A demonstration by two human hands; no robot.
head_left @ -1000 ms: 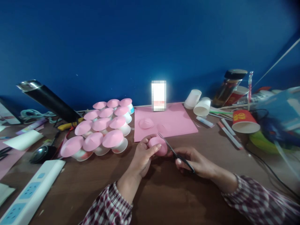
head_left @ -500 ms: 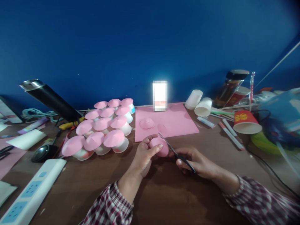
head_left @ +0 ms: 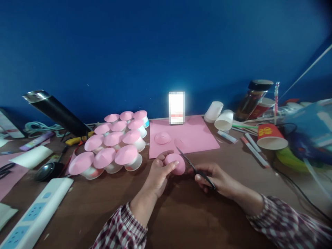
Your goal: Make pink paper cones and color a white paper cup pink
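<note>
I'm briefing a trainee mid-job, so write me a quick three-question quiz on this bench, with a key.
1. What is the left hand holding?
2. True or false: the right hand holds the scissors.
3. How many cups are topped with pink cones?
A) 8
B) 12
C) 16

Key:
1. A round pink paper piece
2. True
3. B

A loose left sleeve [head_left: 118, 230] and right sleeve [head_left: 289, 219] of maroon-and-white checked fabric, 2 puckered, gathered cuffs [head_left: 134, 217]; bare left hand [head_left: 160, 173], bare right hand [head_left: 215, 178]
</note>
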